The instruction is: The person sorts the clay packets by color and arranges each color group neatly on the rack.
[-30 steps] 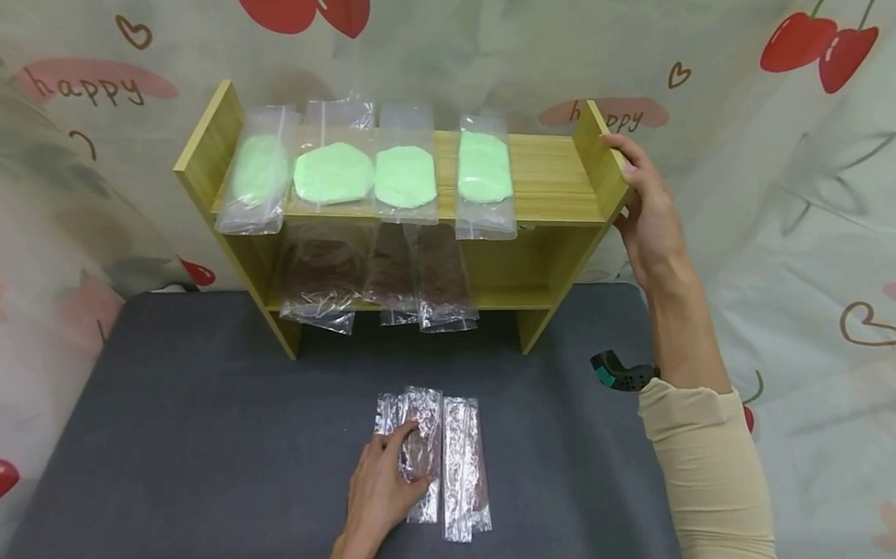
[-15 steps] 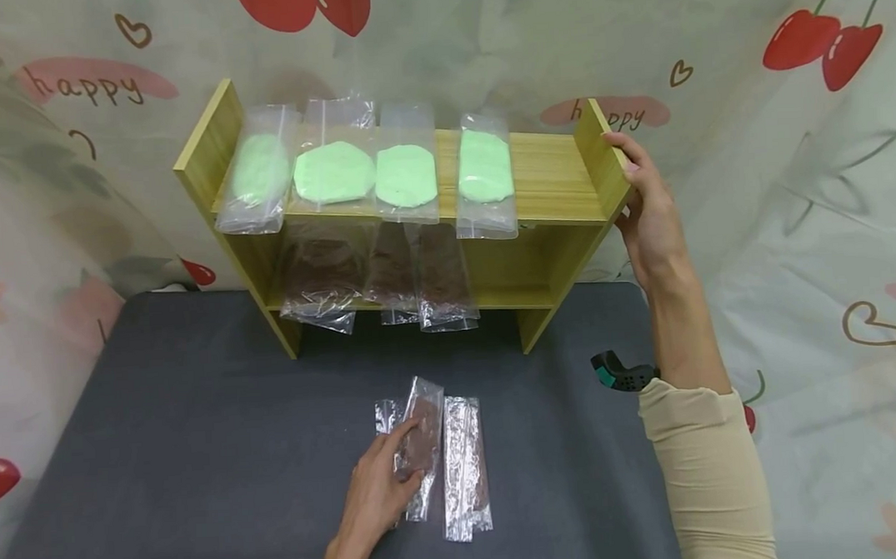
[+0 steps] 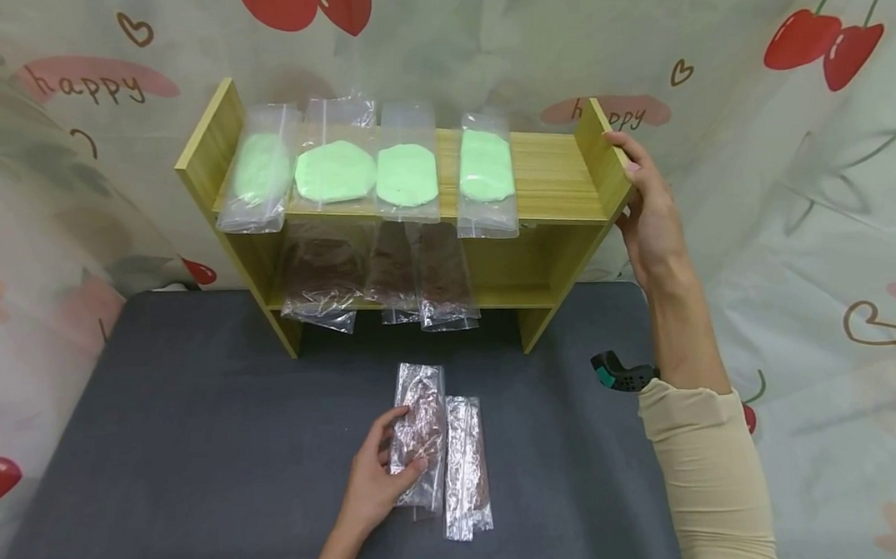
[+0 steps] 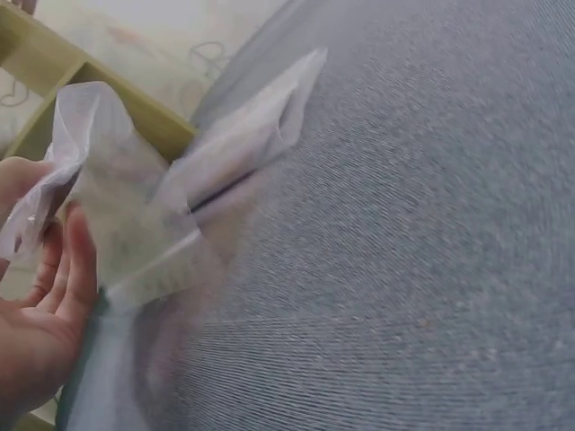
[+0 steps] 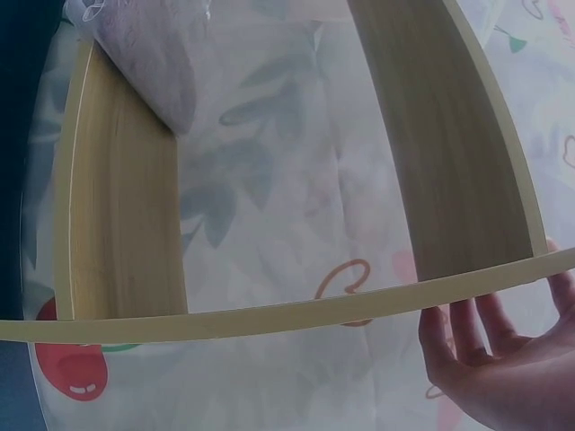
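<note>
My left hand [image 3: 377, 474] pinches a clear zip bag [image 3: 423, 401] with a flat brown filling, thumb on the near side. The same bag [image 4: 108, 202] shows in the left wrist view, raised off the cloth. Just right of it, more such bags [image 3: 465, 470] lie overlapped on the dark table. My right hand [image 3: 651, 208] grips the top of the right side panel of a two-tier wooden shelf [image 3: 545, 200]. In the right wrist view, its fingers [image 5: 467, 328] curl against the panel [image 5: 260, 325].
Several clear bags with light green slabs [image 3: 406, 175] lie along the upper shelf. Bags with brown slabs [image 3: 442, 267] hang over the lower shelf's front edge. Behind stands a curtain [image 3: 445, 46] printed with cherries. The grey table [image 3: 185, 458] spreads around the shelf's feet.
My left hand has lifted the brown-filled bag off the table and moved it slightly away from me. The bag edge at its left is out of sight. The right hand stays on the shelf.
</note>
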Action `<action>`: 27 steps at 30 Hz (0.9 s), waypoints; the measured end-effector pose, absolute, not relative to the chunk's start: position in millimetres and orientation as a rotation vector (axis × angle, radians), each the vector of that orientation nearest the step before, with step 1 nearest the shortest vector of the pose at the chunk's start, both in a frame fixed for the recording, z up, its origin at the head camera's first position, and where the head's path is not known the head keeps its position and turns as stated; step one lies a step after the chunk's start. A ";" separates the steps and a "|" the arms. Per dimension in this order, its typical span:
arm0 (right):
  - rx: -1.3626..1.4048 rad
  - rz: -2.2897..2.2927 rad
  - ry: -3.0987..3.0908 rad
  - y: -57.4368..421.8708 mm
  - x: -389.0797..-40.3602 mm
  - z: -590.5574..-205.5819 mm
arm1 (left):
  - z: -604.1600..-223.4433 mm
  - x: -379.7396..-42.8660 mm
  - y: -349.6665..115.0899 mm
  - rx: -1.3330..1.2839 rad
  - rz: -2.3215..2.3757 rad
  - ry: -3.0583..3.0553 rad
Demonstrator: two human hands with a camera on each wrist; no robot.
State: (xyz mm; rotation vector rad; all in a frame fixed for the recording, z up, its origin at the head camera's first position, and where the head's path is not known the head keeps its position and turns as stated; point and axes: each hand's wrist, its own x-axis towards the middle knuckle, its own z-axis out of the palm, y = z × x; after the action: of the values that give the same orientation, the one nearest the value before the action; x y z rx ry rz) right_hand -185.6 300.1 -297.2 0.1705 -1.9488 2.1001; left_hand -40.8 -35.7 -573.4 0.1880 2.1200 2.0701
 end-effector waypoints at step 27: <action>0.152 2.084 -1.961 299.1 -185.5 -297.7 | -508.7 -33.9 -40.9 0.375 2.274 1.954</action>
State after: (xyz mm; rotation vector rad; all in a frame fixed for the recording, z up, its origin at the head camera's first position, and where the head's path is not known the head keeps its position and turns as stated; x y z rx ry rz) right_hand -185.5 299.1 -297.7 0.1516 -1.9612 2.0843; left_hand -33.9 -40.9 -508.7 0.3754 1.9543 2.2742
